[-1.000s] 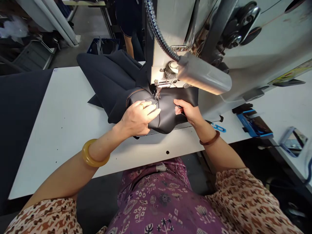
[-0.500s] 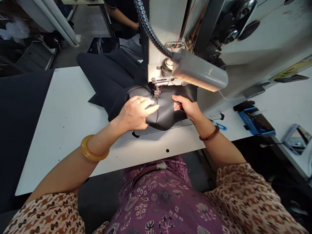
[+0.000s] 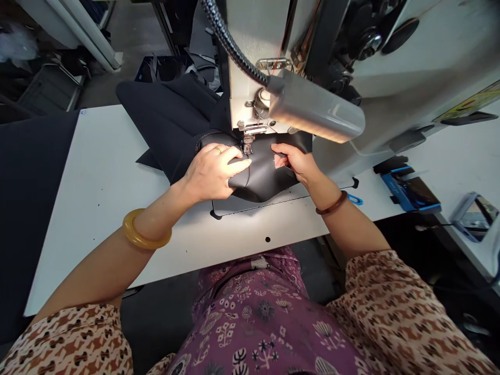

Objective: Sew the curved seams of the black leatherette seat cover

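Observation:
A black leather-like cover with a stitched seam lies under the presser foot of a sewing machine. My left hand grips the cover just left of the foot, fingers bent over its raised part and thumb stretched toward the seam. To the right of the foot, my right hand pinches the cover with the thumb on top. Some of its fingers are underneath and show through a cut-out. Dark fabric joined to the cover spreads out to the left and back.
A lit grey lamp on a braided cable hangs close above my right hand. The white table extends left. Right of my forearm lie a blue tool and a blue-black box. Behind stands a dark bin of scraps.
The view has shifted slightly, and another person's arm at the back is out of sight. Both hands keep their hold; the cover sits almost the same under the foot.

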Available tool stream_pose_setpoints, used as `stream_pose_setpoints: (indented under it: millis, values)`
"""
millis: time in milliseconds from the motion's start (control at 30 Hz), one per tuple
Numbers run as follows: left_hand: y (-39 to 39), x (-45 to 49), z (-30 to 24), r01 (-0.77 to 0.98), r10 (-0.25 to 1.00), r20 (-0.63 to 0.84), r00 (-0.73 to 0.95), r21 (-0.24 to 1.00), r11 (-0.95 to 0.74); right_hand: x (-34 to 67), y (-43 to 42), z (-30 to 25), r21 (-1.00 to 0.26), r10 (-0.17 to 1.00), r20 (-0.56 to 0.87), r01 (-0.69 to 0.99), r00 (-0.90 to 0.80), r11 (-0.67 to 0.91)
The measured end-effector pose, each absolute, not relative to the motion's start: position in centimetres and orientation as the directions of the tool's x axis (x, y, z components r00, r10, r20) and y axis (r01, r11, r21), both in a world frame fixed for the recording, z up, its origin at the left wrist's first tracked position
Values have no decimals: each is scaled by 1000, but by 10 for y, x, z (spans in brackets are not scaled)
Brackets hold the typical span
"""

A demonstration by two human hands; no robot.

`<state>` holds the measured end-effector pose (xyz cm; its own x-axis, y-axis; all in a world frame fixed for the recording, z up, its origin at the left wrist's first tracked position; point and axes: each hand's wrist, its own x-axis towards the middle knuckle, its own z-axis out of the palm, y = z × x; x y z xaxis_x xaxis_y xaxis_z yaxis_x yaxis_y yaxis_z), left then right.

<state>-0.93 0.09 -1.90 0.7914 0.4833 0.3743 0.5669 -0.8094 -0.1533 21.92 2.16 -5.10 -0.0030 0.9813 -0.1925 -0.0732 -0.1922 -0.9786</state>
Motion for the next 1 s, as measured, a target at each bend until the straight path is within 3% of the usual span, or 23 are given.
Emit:
stream_pose_setpoints:
  millis: [167, 333, 667, 1000]
  values:
    - [-3, -13, -27, 532, 457, 392, 798, -102, -841, 218, 22, -46, -970, 970, -243, -27, 10, -243]
    - [3, -10, -25, 564, 491, 378, 785, -107, -819, 219, 36, -48, -981, 981, -193, 14, 18, -193]
    - [-1, -16, -40, 536, 433, 514, 740, -62, -842, 226, 62, -58, -980, 983, -182, 73, 10, -183]
    - [4, -12, -37, 584, 511, 443, 736, -35, -811, 237, 88, -78, -988, 997, -73, 138, 12, -74]
